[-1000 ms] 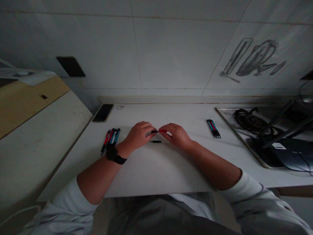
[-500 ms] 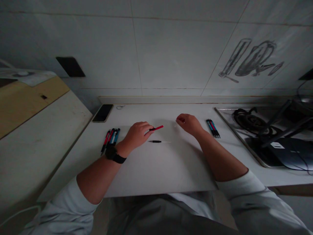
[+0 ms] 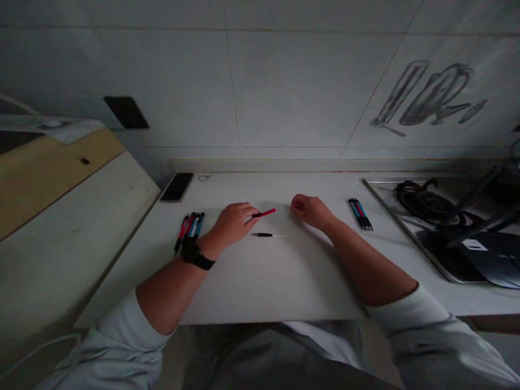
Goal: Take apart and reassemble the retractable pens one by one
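Between the thumb and fingers of my left hand (image 3: 236,223) is a red pen barrel (image 3: 268,212) with a black end, its red part pointing right. Just below it on the countertop lies a black pen tip section with a thin pale refill (image 3: 265,235) sticking out to the right. My right hand (image 3: 311,210) rests low over the counter to the right of the barrel, fingers curled together; whatever they pinch, if anything, is too small to make out. Several red, blue and black pens (image 3: 190,227) lie by my left wrist. More pens (image 3: 360,214) lie together beyond my right hand.
A phone (image 3: 177,187) lies at the back left, with a small ring-shaped item (image 3: 204,177) beside it. At the right, a gas stove (image 3: 422,203) holds a dark flat device (image 3: 493,260). A pale cabinet (image 3: 73,233) borders the counter (image 3: 276,287) on the left.
My right hand has lowered slightly toward the counter, its fingers curling in more. My left hand still holds the red barrel. The whole view has shifted a little.
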The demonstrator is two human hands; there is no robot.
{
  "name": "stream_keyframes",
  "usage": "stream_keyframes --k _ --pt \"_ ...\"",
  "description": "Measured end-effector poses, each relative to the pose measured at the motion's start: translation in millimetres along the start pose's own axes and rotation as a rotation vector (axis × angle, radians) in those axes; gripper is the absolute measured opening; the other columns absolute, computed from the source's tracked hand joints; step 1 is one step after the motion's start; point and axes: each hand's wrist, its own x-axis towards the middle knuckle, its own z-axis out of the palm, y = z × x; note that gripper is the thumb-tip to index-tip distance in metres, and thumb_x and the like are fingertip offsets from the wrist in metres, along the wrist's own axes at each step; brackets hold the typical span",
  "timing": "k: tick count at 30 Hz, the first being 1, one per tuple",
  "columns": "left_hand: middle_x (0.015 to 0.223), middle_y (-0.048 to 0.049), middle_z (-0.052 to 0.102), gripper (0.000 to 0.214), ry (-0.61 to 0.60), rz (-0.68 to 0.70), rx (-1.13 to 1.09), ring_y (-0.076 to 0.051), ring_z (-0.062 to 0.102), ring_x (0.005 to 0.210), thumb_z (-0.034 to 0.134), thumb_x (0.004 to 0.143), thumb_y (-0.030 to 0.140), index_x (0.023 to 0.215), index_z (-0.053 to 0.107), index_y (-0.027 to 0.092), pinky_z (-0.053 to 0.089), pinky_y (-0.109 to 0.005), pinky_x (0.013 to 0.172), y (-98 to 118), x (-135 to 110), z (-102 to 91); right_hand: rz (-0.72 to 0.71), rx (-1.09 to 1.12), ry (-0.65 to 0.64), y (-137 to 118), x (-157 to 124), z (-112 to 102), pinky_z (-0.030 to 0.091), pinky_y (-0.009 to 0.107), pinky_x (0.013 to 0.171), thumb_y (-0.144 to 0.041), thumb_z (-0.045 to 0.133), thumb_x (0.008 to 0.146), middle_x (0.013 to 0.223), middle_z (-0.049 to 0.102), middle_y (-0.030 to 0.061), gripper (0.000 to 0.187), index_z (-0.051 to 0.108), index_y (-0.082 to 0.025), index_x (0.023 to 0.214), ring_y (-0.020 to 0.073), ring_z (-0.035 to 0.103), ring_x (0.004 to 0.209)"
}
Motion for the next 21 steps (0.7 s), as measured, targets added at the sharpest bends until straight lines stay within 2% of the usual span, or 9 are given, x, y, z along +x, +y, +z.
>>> stream_keyframes --k 5,11,16,21 --pt "0.103 -0.0068 0.075 0.018 -0.017 -0.026 -0.019 -0.021 0.069 0.094 0.063 0.101 0.030 0.111 0.075 0.020 0.052 -0.035 0.085 0 -1 0.9 -0.082 0.136 0.009 -3 -2 3 0.051 0.026 0.070 -0.023 0.064 0.088 0.081 0.074 0.0021 0.004 0.068 -0.022 0.089 0.0156 0.069 0.072" --pt "0.102 -0.0069 0.076 0.016 -0.023 -0.037 -0.018 -0.022 0.069 0.094 0.066 0.099 0.029 0.108 0.075 0.019 0.053 -0.036 0.085 1 0 0.8 -0.226 0.151 0.138 -11 -4 4 0.054 0.030 0.076 -0.033 0.058 0.097 0.099 0.074 0.0074 0.020 0.074 -0.021 0.100 0.0176 0.067 0.079" --pt "0.099 -0.0076 0.075 0.018 -0.051 -0.030 -0.018 -0.022 0.069 0.093 0.065 0.099 0.030 0.109 0.075 0.018 0.053 -0.037 0.084 1 1 -1.0 -0.286 0.207 0.229 -30 -8 0 0.055 0.033 0.076 -0.039 0.059 0.099 0.096 0.073 0.0089 0.024 0.076 -0.022 0.099 0.0195 0.067 0.080" --pt "0.099 -0.0074 0.075 0.016 -0.036 -0.024 -0.045 -0.022 0.069 0.093 0.066 0.099 0.028 0.109 0.076 0.020 0.053 -0.038 0.085 1 1 -1.4 -0.331 0.251 0.238 -43 -13 0 0.056 0.037 0.082 -0.040 0.059 0.100 0.098 0.075 0.0087 0.024 0.078 -0.024 0.100 0.0217 0.069 0.087"
